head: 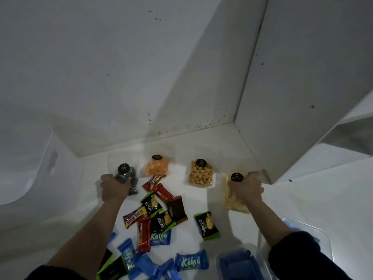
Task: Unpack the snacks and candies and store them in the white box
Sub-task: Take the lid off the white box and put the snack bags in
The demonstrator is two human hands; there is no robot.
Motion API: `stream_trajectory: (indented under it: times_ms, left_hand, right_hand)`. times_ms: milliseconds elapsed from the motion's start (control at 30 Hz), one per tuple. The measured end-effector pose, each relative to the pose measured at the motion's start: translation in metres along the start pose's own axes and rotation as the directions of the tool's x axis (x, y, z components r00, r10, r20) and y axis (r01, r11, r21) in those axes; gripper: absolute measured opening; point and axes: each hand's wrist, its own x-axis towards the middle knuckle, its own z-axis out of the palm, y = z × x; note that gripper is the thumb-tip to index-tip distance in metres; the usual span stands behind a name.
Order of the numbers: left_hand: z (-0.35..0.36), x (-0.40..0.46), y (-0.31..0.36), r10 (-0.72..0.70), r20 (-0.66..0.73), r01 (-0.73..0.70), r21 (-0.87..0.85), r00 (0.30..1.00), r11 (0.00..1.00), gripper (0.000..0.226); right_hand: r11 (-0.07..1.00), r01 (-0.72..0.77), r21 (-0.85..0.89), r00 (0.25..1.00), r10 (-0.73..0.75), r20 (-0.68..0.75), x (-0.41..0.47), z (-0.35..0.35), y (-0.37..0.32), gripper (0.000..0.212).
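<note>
Both hands are out on the white counter (302, 199) at once. The left hand (114, 186) has its fingers curled round a clear bag of dark snacks (129, 178) near the back edge, thumb side pressed against the black round label. The right hand (247, 187) is clamped on a clear bag of pale chips (232, 201) over by the back right corner, gripping just under its own black label.

Between them, along the back edge, two more clear bags lie flat — a bag of orange snacks (157, 167) and a bag of golden nuts (201, 175), each topped with a black sticker.

Containers now: a large white box (34, 168) stands at the left edge of the counter, tall wall with a handle slot showing; its inside is out of sight. At the near right corner sit two clear plastic tubs (240, 261) with blue inside — what that blue is I cannot tell.

The middle of the counter is a scatter of wrapped candies. Two beng-beng bars (135, 217) in purple and yellow, red bars (144, 233), one brown wrapper (177, 209), green-and-black Nextar packs (206, 225) with one lying apart to the right, and blue Kalpa packs (191, 261) spread along the near edge. All of it lies on the counter, outside the box.
</note>
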Motion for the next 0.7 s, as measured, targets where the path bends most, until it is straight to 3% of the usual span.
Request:
stream_trajectory:
  times_ms: [100, 167, 233, 367, 467, 567, 700]
  left_hand:
    - [-0.02, -0.035, 0.028, -0.094, 0.056, 0.099, -0.099, 0.994, 0.99, 0.087]
    - [-0.025, -0.045, 0.028, -0.158, 0.162, 0.184, -0.157, 0.974, 0.97, 0.078]
    - [-0.03, -0.052, 0.025, -0.174, 0.226, 0.217, -0.18, 0.958, 0.959, 0.066]
    - [-0.045, -0.072, 0.017, -0.151, 0.242, 0.216, -0.271, 0.959, 0.938, 0.039]
    - [-0.059, -0.087, 0.015, -0.032, 0.248, 0.123, -0.36, 0.968, 0.925, 0.024]
    - [-0.08, -0.102, 0.021, 0.124, 0.31, 0.027, -0.441, 0.942, 0.897, 0.043]
    - [-0.119, -0.113, 0.026, 0.284, 0.337, -0.055, -0.553, 0.898, 0.831, 0.092]
  right_hand:
    - [0.993, -0.113, -0.047, 0.993, 0.114, 0.017, -0.004, 0.0, 0.0, 0.105]
    - [0.987, -0.143, -0.067, 0.989, 0.144, 0.013, -0.011, 0.001, 0.002, 0.106]
    - [0.99, -0.141, 0.021, 0.99, 0.14, 0.013, -0.02, 0.0, 0.003, 0.108]
    - [0.966, 0.061, 0.252, 0.997, -0.071, 0.031, -0.05, -0.012, 0.002, 0.093]
    - [0.925, 0.213, 0.316, 0.976, -0.213, -0.036, -0.082, -0.028, -0.007, 0.084]
    - [0.858, 0.334, 0.39, 0.939, -0.34, -0.056, -0.12, -0.037, -0.025, 0.087]
    - [0.771, 0.366, 0.522, 0.914, -0.404, -0.043, -0.173, -0.033, -0.055, 0.09]
